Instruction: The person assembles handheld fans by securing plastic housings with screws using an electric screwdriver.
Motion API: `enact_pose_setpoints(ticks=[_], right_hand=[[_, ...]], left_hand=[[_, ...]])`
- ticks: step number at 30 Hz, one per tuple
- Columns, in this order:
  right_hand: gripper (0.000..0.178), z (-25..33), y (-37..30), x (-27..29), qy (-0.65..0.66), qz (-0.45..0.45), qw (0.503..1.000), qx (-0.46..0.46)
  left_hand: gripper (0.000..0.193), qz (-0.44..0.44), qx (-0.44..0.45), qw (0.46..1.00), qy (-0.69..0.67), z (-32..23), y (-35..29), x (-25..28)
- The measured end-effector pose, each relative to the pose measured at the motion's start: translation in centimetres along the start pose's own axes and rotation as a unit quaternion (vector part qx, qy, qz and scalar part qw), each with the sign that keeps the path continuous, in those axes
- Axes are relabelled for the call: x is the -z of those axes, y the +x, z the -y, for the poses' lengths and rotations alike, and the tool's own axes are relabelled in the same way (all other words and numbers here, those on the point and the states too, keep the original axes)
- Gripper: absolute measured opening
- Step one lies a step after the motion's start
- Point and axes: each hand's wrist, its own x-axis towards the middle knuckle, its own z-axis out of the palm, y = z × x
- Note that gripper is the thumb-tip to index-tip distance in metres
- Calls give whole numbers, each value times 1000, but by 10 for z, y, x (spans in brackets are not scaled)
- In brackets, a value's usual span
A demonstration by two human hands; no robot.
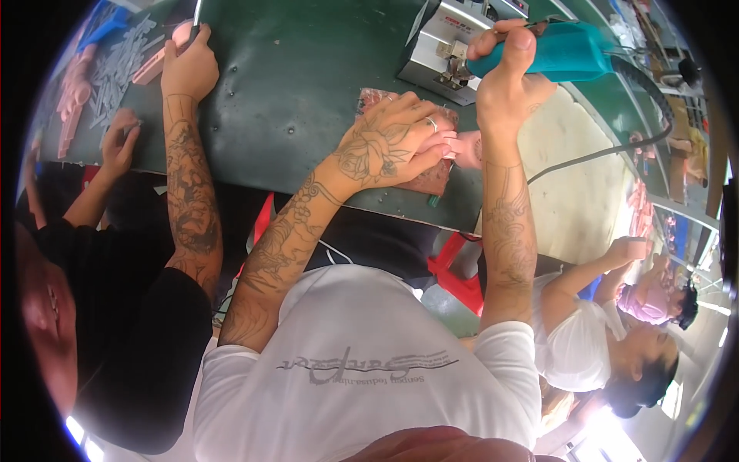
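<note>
My left hand (396, 142), with a ring on one finger, closes over a pink moulded piece (467, 149) with a rounded end. It presses the piece onto a flat reddish-pink slab (425, 180) near the table's front edge; much of the piece is hidden beneath the fingers. Up on the right, my right hand (514, 88) is wrapped round a teal corded hand tool (570, 52), thumb raised along it. The tool's front end points left, close to the metal fitting of a silver box-shaped machine (431, 58). Whether they touch I cannot tell.
A dark green table (292, 69) spreads ahead. The tool's dark cord (608, 154) loops down across a pale sheet (577, 181) at right. On the left, a co-worker's hand (188, 65) works on a pink piece beside piled grey strips (123, 65). Other people sit at right.
</note>
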Motion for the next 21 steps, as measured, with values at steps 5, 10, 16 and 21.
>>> enact_pose_setpoints(ticks=[5,10,16,21], right_hand=[[45,6,0,0,-18,-19,998,-63],[49,27,-13,-1,-30,-33,991,-127],[54,67,-48,41,16,-1,990,-143],[47,62,-62,44,47,28,990,-132]], left_hand=[[35,54,15,998,-1,-4,0,4],[26,-9,-3,1000,-6,4,-3,-1],[26,-9,-16,1000,-9,0,2,1],[24,6,-9,1000,-12,-1,2,2]])
